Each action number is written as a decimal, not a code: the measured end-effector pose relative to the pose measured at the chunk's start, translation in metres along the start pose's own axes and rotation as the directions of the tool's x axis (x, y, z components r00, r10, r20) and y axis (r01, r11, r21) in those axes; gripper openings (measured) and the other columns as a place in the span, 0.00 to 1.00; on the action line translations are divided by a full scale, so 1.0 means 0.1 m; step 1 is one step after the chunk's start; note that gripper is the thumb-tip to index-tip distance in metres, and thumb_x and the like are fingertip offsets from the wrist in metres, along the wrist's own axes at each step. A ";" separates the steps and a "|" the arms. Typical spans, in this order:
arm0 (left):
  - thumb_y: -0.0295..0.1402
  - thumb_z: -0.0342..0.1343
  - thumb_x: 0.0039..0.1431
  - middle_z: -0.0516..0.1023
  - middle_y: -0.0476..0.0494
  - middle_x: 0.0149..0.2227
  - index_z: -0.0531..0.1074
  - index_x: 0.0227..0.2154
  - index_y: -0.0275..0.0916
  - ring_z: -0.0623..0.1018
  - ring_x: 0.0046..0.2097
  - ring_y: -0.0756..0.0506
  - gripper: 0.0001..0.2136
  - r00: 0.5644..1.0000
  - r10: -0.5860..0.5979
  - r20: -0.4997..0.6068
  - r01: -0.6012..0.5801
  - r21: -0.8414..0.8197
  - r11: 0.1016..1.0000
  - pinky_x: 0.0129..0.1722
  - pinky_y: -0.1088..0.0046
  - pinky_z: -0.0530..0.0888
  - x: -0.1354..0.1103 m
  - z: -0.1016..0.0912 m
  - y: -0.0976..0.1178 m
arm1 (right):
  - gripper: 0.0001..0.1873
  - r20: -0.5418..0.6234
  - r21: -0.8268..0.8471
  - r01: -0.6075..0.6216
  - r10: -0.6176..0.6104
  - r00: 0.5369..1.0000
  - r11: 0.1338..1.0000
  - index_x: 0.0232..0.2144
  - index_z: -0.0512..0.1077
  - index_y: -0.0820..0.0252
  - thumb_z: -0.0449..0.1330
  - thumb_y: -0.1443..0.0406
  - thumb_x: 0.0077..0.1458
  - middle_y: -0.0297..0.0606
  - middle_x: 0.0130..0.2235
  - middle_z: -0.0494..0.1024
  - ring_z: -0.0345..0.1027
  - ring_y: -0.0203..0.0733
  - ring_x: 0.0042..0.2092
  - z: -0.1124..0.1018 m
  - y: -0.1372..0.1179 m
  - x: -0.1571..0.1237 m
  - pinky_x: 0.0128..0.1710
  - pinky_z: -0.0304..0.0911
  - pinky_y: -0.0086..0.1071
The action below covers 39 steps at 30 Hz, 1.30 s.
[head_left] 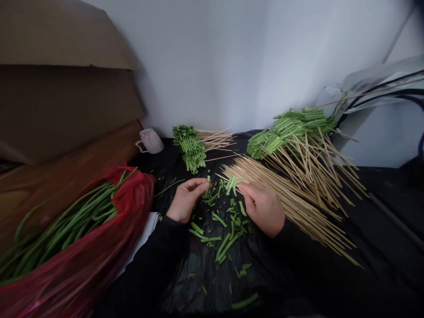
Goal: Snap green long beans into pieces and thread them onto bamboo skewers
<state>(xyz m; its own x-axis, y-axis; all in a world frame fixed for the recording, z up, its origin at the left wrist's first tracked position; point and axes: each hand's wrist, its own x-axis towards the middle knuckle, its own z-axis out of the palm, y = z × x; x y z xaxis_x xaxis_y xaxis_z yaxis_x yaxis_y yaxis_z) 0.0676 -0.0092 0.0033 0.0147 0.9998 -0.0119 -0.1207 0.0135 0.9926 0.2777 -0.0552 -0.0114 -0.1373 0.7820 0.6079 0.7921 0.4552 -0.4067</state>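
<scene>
My left hand [185, 199] pinches a short green bean piece [208, 180] between thumb and fingertips. My right hand [263, 206] is closed on a thin bamboo skewer carrying a few bean pieces [232, 183] at its left end. Both hands rest on black plastic sheeting [198, 274]. Several cut bean pieces [228, 234] lie scattered between and below the hands. A loose heap of bare bamboo skewers [298, 203] lies right beside my right hand.
A red plastic bag [99, 251] with long green beans [66, 225] sits at the left. Finished bean skewers lie in piles at the back centre [191, 148] and back right [288, 128]. A white mug [150, 141] stands near the wall. Cardboard boxes [62, 79] fill the left.
</scene>
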 end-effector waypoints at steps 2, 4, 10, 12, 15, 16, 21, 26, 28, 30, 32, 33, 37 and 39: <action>0.34 0.73 0.38 0.81 0.46 0.30 0.80 0.29 0.35 0.76 0.32 0.51 0.14 0.991 -0.135 0.002 0.134 -0.173 0.976 0.33 0.78 0.70 0.00 -0.03 0.04 | 0.15 0.009 -0.001 0.002 -0.002 1.000 1.000 0.41 0.76 0.59 0.49 0.68 0.64 0.41 0.36 0.79 0.73 0.42 0.40 0.01 0.00 -0.01 0.39 0.62 0.31; 0.31 0.73 0.38 0.81 0.46 0.30 0.80 0.30 0.34 0.76 0.30 0.53 0.14 0.975 -0.222 0.023 0.221 -0.258 0.941 0.30 0.80 0.70 0.01 -0.05 0.05 | 0.15 0.018 -0.005 0.005 -0.005 1.000 1.000 0.41 0.76 0.59 0.49 0.68 0.64 0.41 0.36 0.79 0.73 0.41 0.40 0.02 -0.01 -0.02 0.38 0.62 0.30; 0.29 0.70 0.46 0.81 0.45 0.32 0.80 0.34 0.34 0.76 0.29 0.53 0.11 0.959 -0.264 0.101 0.283 -0.296 0.912 0.27 0.81 0.71 0.01 -0.05 0.04 | 0.15 0.050 0.003 0.026 -0.026 0.998 1.000 0.42 0.76 0.59 0.50 0.69 0.63 0.39 0.35 0.79 0.72 0.40 0.36 0.03 -0.05 -0.05 0.35 0.60 0.30; 0.29 0.70 0.47 0.81 0.45 0.32 0.80 0.34 0.34 0.76 0.30 0.53 0.10 0.960 -0.258 0.105 0.277 -0.283 0.918 0.28 0.81 0.71 0.01 -0.05 0.03 | 0.15 0.066 0.008 0.032 -0.032 0.997 0.999 0.42 0.76 0.58 0.49 0.69 0.63 0.39 0.34 0.78 0.72 0.39 0.35 0.03 -0.06 -0.06 0.35 0.60 0.30; 0.31 0.70 0.46 0.81 0.44 0.32 0.80 0.34 0.34 0.76 0.30 0.53 0.12 0.966 -0.235 0.106 0.254 -0.250 0.934 0.29 0.80 0.71 0.00 -0.05 0.02 | 0.16 0.075 0.019 0.046 -0.047 0.996 0.999 0.42 0.76 0.58 0.48 0.69 0.62 0.39 0.34 0.78 0.71 0.39 0.35 0.04 -0.07 -0.06 0.34 0.59 0.30; 0.31 0.71 0.45 0.81 0.44 0.32 0.80 0.34 0.34 0.76 0.31 0.53 0.12 0.968 -0.226 0.106 0.245 -0.241 0.939 0.29 0.80 0.71 0.00 -0.05 0.02 | 0.16 0.075 0.017 0.046 -0.048 0.996 0.999 0.42 0.76 0.58 0.48 0.69 0.62 0.39 0.34 0.78 0.71 0.39 0.35 0.04 -0.07 -0.06 0.34 0.59 0.30; 0.31 0.72 0.41 0.81 0.45 0.32 0.81 0.36 0.36 0.77 0.32 0.52 0.16 0.974 -0.204 0.100 0.222 -0.233 0.947 0.30 0.80 0.71 -0.02 -0.02 0.02 | 0.16 0.085 -0.005 0.035 -0.034 0.996 0.999 0.42 0.76 0.58 0.49 0.69 0.63 0.38 0.33 0.78 0.71 0.39 0.34 0.03 -0.07 -0.05 0.33 0.58 0.30; 0.32 0.74 0.39 0.82 0.46 0.31 0.81 0.35 0.35 0.76 0.32 0.52 0.17 0.973 -0.210 0.099 0.228 -0.228 0.947 0.31 0.80 0.70 -0.03 0.00 0.03 | 0.16 0.098 -0.002 0.033 -0.032 0.995 0.999 0.42 0.76 0.58 0.49 0.69 0.62 0.40 0.35 0.78 0.71 0.40 0.36 0.04 -0.07 -0.06 0.34 0.59 0.30; 0.33 0.74 0.38 0.82 0.46 0.31 0.81 0.35 0.35 0.76 0.32 0.52 0.17 0.973 -0.212 0.089 0.226 -0.221 0.949 0.31 0.80 0.70 -0.03 0.00 0.03 | 0.16 0.098 -0.003 0.029 -0.029 0.995 1.000 0.42 0.76 0.58 0.49 0.69 0.62 0.39 0.35 0.78 0.71 0.40 0.36 0.04 -0.06 -0.06 0.34 0.59 0.30; 0.33 0.74 0.37 0.82 0.46 0.31 0.82 0.34 0.35 0.76 0.32 0.52 0.17 0.975 -0.209 0.077 0.221 -0.213 0.952 0.31 0.79 0.70 -0.03 0.00 0.04 | 0.16 0.100 -0.003 0.031 -0.030 0.995 1.000 0.42 0.76 0.58 0.49 0.69 0.62 0.39 0.35 0.78 0.71 0.40 0.36 0.05 -0.06 -0.06 0.34 0.59 0.30; 0.33 0.74 0.37 0.82 0.46 0.30 0.82 0.33 0.35 0.76 0.32 0.52 0.17 0.976 -0.207 0.069 0.217 -0.203 0.955 0.31 0.79 0.69 -0.03 0.00 0.04 | 0.16 0.103 -0.002 0.034 -0.034 0.994 0.999 0.42 0.76 0.58 0.49 0.69 0.62 0.40 0.35 0.78 0.70 0.40 0.36 0.05 -0.06 -0.06 0.34 0.59 0.30; 0.34 0.74 0.37 0.82 0.46 0.30 0.82 0.33 0.35 0.75 0.31 0.52 0.17 0.976 -0.206 0.067 0.215 -0.199 0.956 0.31 0.79 0.69 -0.03 0.00 0.04 | 0.16 0.104 -0.002 0.035 -0.035 0.994 0.999 0.42 0.76 0.58 0.49 0.70 0.62 0.40 0.35 0.78 0.70 0.40 0.36 0.05 -0.06 -0.06 0.34 0.59 0.30; 0.33 0.74 0.37 0.81 0.45 0.29 0.82 0.31 0.34 0.75 0.31 0.52 0.15 0.977 -0.201 0.070 0.211 -0.185 0.960 0.31 0.78 0.69 -0.02 0.00 0.04 | 0.16 0.107 -0.020 0.042 -0.039 0.993 0.999 0.42 0.76 0.58 0.49 0.70 0.62 0.40 0.35 0.78 0.70 0.40 0.36 0.06 -0.06 -0.07 0.34 0.59 0.30; 0.33 0.74 0.36 0.81 0.45 0.29 0.82 0.30 0.34 0.75 0.32 0.52 0.15 0.976 -0.202 0.079 0.213 -0.178 0.961 0.32 0.78 0.69 -0.03 0.00 0.03 | 0.15 0.116 -0.030 0.052 -0.048 0.992 0.998 0.41 0.76 0.59 0.49 0.70 0.62 0.40 0.34 0.78 0.70 0.40 0.36 0.06 -0.06 -0.07 0.34 0.58 0.30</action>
<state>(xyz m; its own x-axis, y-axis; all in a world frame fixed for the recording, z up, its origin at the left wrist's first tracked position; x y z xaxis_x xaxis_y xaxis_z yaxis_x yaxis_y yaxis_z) 0.0674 -0.0117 0.0063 0.1169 0.9724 -0.2021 -0.2890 0.2280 0.9298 0.2703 -0.0609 -0.0172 -0.2432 0.8031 0.5440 0.8011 0.4825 -0.3542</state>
